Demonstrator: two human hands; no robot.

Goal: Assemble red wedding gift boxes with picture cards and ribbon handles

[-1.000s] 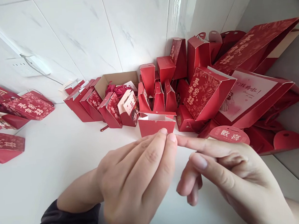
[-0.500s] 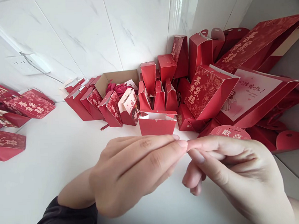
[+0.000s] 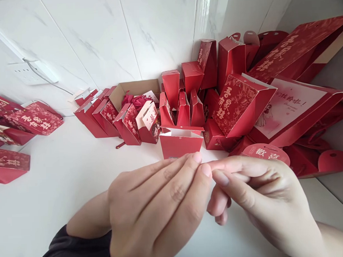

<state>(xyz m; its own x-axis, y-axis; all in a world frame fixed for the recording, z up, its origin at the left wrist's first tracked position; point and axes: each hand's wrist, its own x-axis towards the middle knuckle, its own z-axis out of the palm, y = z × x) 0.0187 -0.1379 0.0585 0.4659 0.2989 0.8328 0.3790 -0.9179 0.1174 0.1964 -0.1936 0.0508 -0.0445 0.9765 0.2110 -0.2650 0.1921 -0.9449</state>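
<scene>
Presently, left hand (image 3: 159, 210) and right hand (image 3: 265, 200) meet fingertip-to-fingertip before a red bag (image 3: 181, 144); either's grip cannot be determined.

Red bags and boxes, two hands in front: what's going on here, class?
A person's left hand and right hand meet at the fingertips over a white surface; whether anything is pinched there is hidden. Just beyond them stands an open red bag. Behind it, more red bags and boxes crowd along the tiled wall.

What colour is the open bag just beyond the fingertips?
The open bag is red outside, white inside (head view).
</scene>
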